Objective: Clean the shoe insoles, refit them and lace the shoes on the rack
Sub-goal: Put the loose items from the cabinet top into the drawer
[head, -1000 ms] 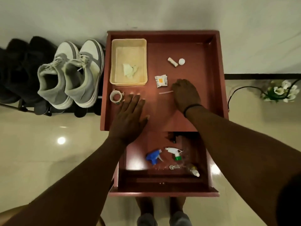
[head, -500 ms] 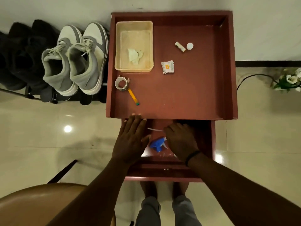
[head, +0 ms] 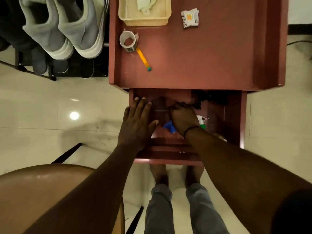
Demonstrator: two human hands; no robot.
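Both hands reach into the open drawer point(head: 234, 119) below the red tabletop point(head: 211, 56). Left hand point(head: 136, 122) lies flat with straight fingers over the drawer's left edge, holding nothing. Right hand point(head: 183, 119) has its fingers curled down near the drawer's middle; what they hold, if anything, cannot be told. A blue spray head point(head: 169, 127) shows just left of that wrist, a white and green spray head point(head: 201, 121) just right. The grey shoes point(head: 65, 29) stand on the rack point(head: 22, 68) beside the tabletop's left edge. Near that edge lie a tape roll point(head: 129, 41) and a yellow tool point(head: 143, 59); a cream tray point(head: 143, 19) and a sachet point(head: 190, 18) sit farther back.
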